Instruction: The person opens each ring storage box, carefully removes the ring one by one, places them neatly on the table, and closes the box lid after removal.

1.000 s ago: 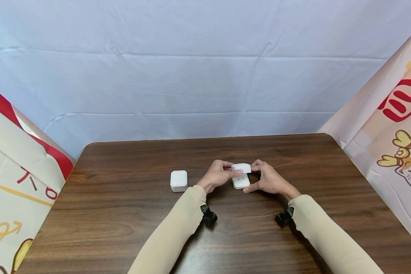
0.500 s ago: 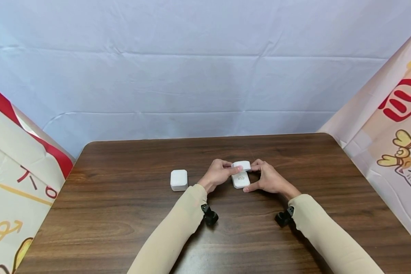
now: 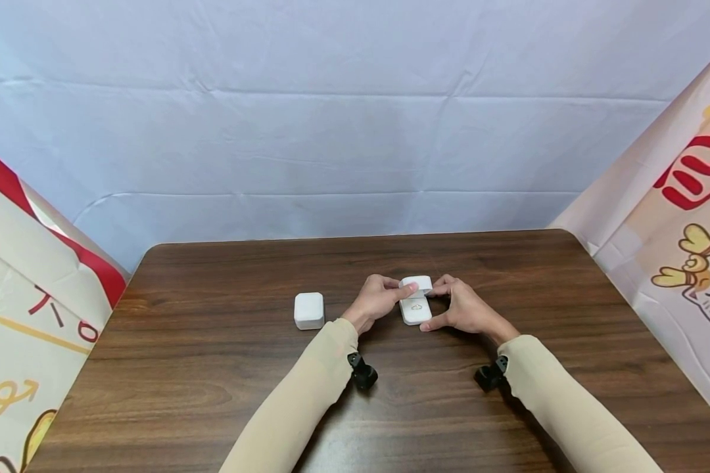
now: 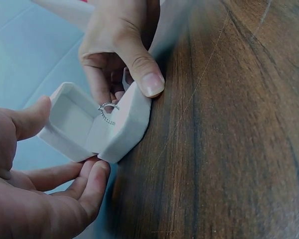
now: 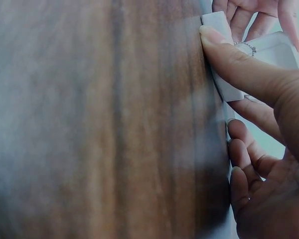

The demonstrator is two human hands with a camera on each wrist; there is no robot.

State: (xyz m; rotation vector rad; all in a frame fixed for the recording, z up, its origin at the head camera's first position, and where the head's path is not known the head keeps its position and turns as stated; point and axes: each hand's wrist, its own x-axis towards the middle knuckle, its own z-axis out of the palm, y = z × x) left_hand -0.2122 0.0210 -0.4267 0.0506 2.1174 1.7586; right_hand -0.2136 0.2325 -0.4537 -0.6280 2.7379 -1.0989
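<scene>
One red curtain print is looking unreadable in your head view; your left hand is pinching the lid of an open white ring box on the table, your right hand its base. Left wrist view is revealing a beaded ring; the right, your thumb pressing the base.
</scene>
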